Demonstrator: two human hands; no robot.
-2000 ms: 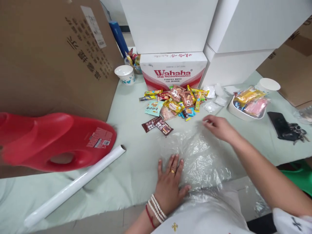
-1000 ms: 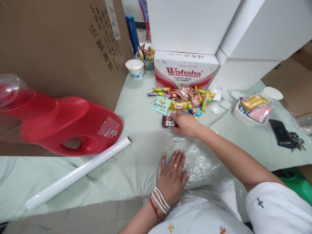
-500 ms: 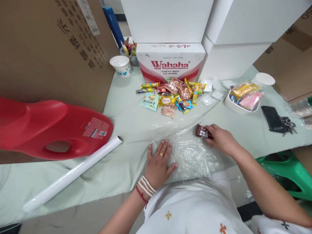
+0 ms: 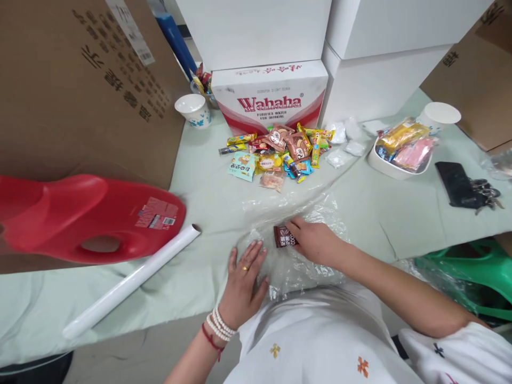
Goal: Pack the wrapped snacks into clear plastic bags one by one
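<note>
My left hand (image 4: pixel 242 277) lies flat, fingers spread, on the left edge of a crinkled sheet of clear plastic film (image 4: pixel 304 224) spread on the pale green tablecloth. My right hand (image 4: pixel 316 240) is closed on a dark brown snack packet (image 4: pixel 283 236) and holds it down on the film's middle. Behind the film lies a heap of coloured snack packets (image 4: pixel 280 152).
A red plastic jug (image 4: pixel 88 216) lies on its side at left beside a white roll (image 4: pixel 132 280). Cardboard boxes, a Wahaha carton (image 4: pixel 270 96) and white boxes stand behind. A white dish of snacks (image 4: pixel 400 149), paper cups, a phone (image 4: pixel 456 184) and keys sit at right; a green stool (image 4: pixel 472 272) is below.
My right hand reached to the snack heap, picked up a brown packet, carried it right, then brought it left onto the middle of the film. My left hand stayed flat on the film.
</note>
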